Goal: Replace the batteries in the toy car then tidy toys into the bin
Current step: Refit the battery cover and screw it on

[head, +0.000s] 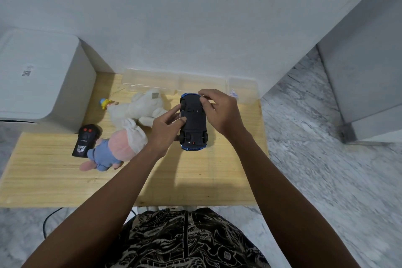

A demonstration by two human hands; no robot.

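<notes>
At the frame's centre, above the wooden table (54,180), I hold the upturned toy car (193,123), my left hand (166,129) gripping its side, my right hand (221,111) pinching its far end.

Blue toy car (193,123) with black underside; pale wooden table (54,180).

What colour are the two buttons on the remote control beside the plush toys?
Red, on the black remote control, clearest in the head view.
</notes>
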